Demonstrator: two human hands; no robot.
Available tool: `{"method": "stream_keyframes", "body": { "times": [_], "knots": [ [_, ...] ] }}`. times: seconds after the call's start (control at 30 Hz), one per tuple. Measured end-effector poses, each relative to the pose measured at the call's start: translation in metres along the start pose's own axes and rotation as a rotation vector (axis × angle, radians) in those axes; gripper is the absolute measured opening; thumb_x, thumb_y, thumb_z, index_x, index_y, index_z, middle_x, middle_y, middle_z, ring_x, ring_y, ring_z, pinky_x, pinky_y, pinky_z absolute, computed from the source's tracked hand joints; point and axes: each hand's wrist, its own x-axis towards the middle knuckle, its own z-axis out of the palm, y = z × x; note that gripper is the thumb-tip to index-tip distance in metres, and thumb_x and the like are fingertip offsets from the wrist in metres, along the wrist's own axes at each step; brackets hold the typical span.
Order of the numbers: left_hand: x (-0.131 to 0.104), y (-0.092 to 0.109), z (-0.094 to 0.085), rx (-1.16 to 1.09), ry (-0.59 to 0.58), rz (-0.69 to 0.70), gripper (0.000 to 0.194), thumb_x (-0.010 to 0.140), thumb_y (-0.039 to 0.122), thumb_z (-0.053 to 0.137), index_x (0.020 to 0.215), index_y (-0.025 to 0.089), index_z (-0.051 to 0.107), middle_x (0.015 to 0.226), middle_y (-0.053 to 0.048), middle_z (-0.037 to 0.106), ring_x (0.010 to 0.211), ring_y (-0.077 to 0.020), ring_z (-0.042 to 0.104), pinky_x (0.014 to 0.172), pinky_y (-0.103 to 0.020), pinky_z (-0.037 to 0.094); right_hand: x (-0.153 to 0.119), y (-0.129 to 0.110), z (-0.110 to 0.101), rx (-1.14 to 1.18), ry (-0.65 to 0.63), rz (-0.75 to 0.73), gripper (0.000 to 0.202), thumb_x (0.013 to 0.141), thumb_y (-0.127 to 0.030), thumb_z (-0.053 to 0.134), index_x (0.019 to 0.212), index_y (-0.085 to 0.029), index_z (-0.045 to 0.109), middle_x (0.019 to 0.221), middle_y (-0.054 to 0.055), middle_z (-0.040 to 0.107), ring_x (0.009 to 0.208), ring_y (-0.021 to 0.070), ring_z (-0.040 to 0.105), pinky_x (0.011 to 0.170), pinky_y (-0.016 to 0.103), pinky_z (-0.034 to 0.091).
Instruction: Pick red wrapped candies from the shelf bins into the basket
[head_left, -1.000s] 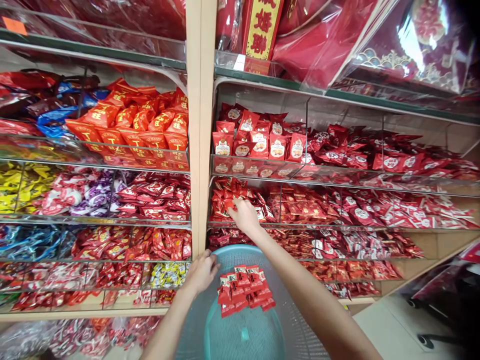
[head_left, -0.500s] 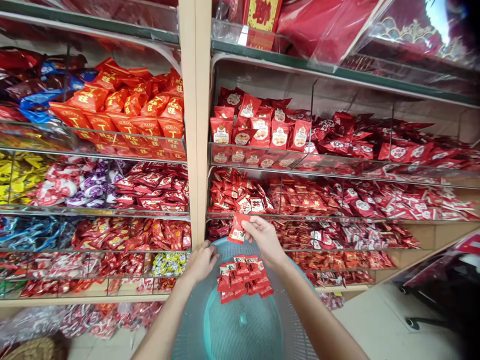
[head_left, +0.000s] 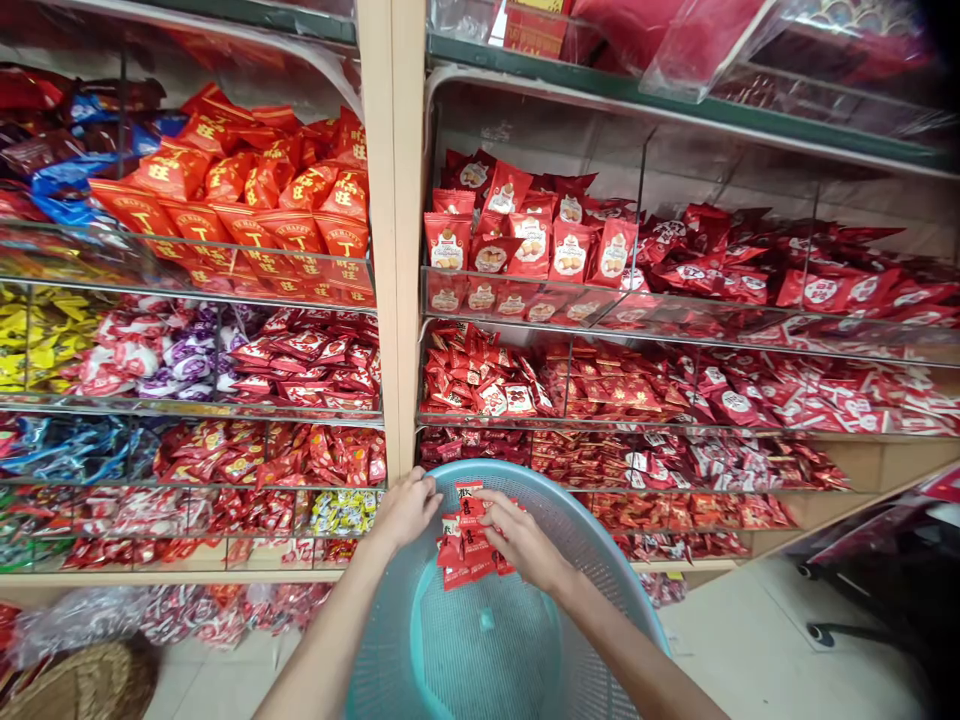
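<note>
Inside basket [head_left: 487, 660], R hand [head_left: 523, 542] now over pkts [head_left: 463, 557], was nr rim [head_left: 517, 470].

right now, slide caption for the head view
Left hand at the rim of a blue-green perforated basket, right hand at red candy packets inside, before candy shelves.

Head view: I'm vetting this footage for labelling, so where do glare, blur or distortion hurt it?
In the head view, pale glare marks the plastic wrapping at upper right; in that same view, shelf packets soften and stretch towards the right edge; also there, red packets inside the basket look fairly crisp.
</note>
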Motion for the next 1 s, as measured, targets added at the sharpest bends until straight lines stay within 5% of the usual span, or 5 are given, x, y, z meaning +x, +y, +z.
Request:
{"method": "stream_keyframes", "body": {
  "times": [0.53, 0.83, 1.0],
  "knots": [
    [0.001, 0.002, 0.001, 0.058, 0.001, 0.008, 0.029, 0.087, 0.038, 0.034, 0.084, 0.021, 0.057, 0.095, -0.004, 0.052, 0.08, -0.0152, 0.055, 0.072, -0.027, 0.04, 0.005, 0.011, 0.038, -0.421, -0.069, -0.152, 0.018, 0.083, -0.01, 0.043, 0.089, -0.021, 0.056, 0.108, 0.005, 0.06, 0.094, 0.0204, 0.052, 0.086, 0.041, 0.038],
    [0.001, 0.001, 0.002, 0.079, 0.021, 0.028, 0.03, 0.087, 0.039, 0.032, 0.082, 0.021, 0.055, 0.093, -0.004, 0.052, 0.08, -0.0153, 0.055, 0.068, -0.026, 0.039, 0.003, -0.007, 0.029, -0.351, 0.015, -0.142, 0.019, 0.076, -0.026, 0.054, 0.094, -0.019, 0.054, 0.11, 0.007, 0.058, 0.1, 0.0229, 0.047, 0.096, 0.044, 0.027],
    [0.002, -0.004, 0.008, 0.062, 0.018, 0.02, 0.03, 0.087, 0.039, 0.032, 0.083, 0.02, 0.055, 0.094, -0.004, 0.052, 0.083, -0.0158, 0.055, 0.067, -0.026, 0.039, 0.022, -0.016, 0.004, -0.39, 0.146, -0.198, 0.008, 0.082, -0.024, 0.048, 0.077, -0.019, 0.054, 0.102, 0.004, 0.061, 0.093, 0.0191, 0.048, 0.088, 0.038, 0.032]
  ]
}}
